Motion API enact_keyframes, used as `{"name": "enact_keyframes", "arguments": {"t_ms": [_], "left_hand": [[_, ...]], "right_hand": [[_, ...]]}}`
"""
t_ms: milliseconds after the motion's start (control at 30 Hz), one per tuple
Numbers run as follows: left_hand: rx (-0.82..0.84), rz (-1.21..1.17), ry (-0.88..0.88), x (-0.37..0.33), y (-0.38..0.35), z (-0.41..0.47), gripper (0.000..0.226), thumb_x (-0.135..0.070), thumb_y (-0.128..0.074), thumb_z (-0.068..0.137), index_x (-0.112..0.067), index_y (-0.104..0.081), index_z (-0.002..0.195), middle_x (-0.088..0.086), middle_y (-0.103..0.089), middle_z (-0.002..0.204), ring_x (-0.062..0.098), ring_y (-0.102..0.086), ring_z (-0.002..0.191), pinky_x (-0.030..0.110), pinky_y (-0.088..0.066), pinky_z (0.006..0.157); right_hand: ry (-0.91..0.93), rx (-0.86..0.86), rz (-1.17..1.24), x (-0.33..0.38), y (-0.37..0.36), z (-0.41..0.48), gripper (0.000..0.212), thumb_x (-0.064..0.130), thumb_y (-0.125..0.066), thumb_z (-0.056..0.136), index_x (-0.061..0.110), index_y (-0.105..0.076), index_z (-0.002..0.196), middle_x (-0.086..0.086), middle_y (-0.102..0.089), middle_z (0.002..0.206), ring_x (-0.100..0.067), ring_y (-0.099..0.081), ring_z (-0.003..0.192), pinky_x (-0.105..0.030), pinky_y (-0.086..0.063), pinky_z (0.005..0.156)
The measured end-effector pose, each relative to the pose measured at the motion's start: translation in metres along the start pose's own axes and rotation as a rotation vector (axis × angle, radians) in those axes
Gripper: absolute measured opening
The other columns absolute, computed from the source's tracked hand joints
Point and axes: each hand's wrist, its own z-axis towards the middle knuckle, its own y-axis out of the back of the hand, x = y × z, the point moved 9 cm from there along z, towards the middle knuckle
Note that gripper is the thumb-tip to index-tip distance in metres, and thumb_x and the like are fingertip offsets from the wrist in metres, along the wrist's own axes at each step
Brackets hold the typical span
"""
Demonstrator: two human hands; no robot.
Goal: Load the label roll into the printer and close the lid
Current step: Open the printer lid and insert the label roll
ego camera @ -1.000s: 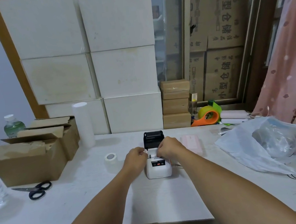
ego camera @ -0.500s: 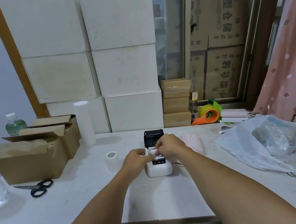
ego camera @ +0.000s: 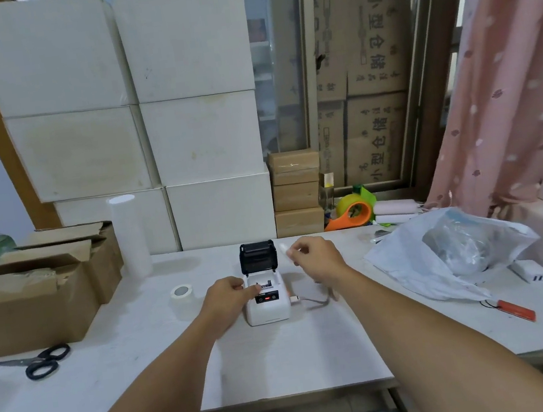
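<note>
A small white label printer stands at the table's middle with its black lid raised upright at the back. Its roll bay looks open and dark inside. My left hand rests against the printer's left side, thumb on its top edge. My right hand hovers to the right of the lid and pinches a small white piece, blurred, between its fingertips. A white label roll lies on the table left of the printer, apart from both hands.
Open cardboard boxes and black scissors sit at the left. A plastic bag lies at the right, with a red tag and a white adapter. A cable leaves the printer's right side. An orange tape dispenser sits behind.
Both hands were together over the printer's bay. My right hand has lifted up and to the right with a small white piece; my left hand has stayed at the printer's left side.
</note>
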Motion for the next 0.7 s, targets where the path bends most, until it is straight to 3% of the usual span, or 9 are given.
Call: {"name": "enact_keyframes", "arguments": {"t_ms": [100, 233, 367, 467, 533, 700], "left_hand": [[-0.02, -0.005, 0.023, 0.004, 0.0, 0.003, 0.054, -0.044, -0.08, 0.084, -0.009, -0.068, 0.123, 0.002, -0.069, 0.116, 0.022, -0.061, 0.108, 0.028, -0.042, 0.087], [-0.031, -0.007, 0.04, 0.005, 0.0, 0.003, 0.063, -0.045, -0.079, 0.085, -0.008, -0.064, 0.134, 0.006, -0.065, 0.133, 0.024, -0.06, 0.119, 0.03, -0.042, 0.094], [-0.042, 0.005, 0.034, 0.003, 0.0, 0.001, 0.06, -0.042, -0.078, 0.086, -0.008, -0.065, 0.132, 0.007, -0.066, 0.131, 0.021, -0.058, 0.109, 0.03, -0.041, 0.093], [-0.042, 0.019, 0.034, 0.001, 0.0, -0.001, 0.05, -0.041, -0.078, 0.086, -0.01, -0.068, 0.124, 0.006, -0.067, 0.119, 0.023, -0.059, 0.105, 0.032, -0.043, 0.091], [-0.041, 0.022, 0.03, 0.0, 0.0, -0.001, 0.04, -0.041, -0.079, 0.085, -0.013, -0.07, 0.112, 0.003, -0.067, 0.108, 0.027, -0.064, 0.107, 0.034, -0.046, 0.09], [-0.043, 0.013, 0.033, 0.003, 0.001, 0.0, 0.054, -0.043, -0.081, 0.083, -0.01, -0.069, 0.124, 0.004, -0.068, 0.118, 0.025, -0.063, 0.109, 0.032, -0.045, 0.09]], "right_hand": [[-0.06, -0.029, 0.05, -0.019, 0.011, -0.006, 0.02, 0.038, -0.057, 0.1, 0.029, -0.068, 0.086, 0.006, -0.076, 0.09, -0.018, -0.069, 0.085, -0.046, -0.063, 0.085], [-0.123, -0.108, 0.043, -0.041, 0.032, -0.016, 0.021, 0.036, -0.06, 0.101, 0.017, -0.069, 0.098, -0.002, -0.074, 0.1, -0.019, -0.069, 0.087, -0.035, -0.058, 0.08], [-0.202, -0.153, 0.053, -0.065, 0.05, -0.022, 0.018, 0.036, -0.064, 0.099, 0.02, -0.066, 0.107, -0.004, -0.07, 0.11, -0.026, -0.067, 0.102, -0.038, -0.056, 0.086], [-0.221, -0.146, 0.026, -0.079, 0.057, -0.025, 0.03, 0.035, -0.061, 0.099, 0.023, -0.068, 0.126, -0.004, -0.071, 0.122, -0.026, -0.067, 0.109, -0.035, -0.054, 0.09], [-0.234, -0.149, -0.013, -0.086, 0.06, -0.028, 0.027, 0.03, -0.063, 0.099, 0.019, -0.071, 0.122, -0.005, -0.072, 0.12, -0.026, -0.065, 0.108, -0.031, -0.049, 0.085], [-0.296, -0.177, -0.027, -0.106, 0.064, -0.034, 0.014, 0.023, -0.073, 0.085, 0.017, -0.069, 0.097, -0.005, -0.071, 0.101, -0.027, -0.071, 0.091, -0.039, -0.06, 0.084]]}}
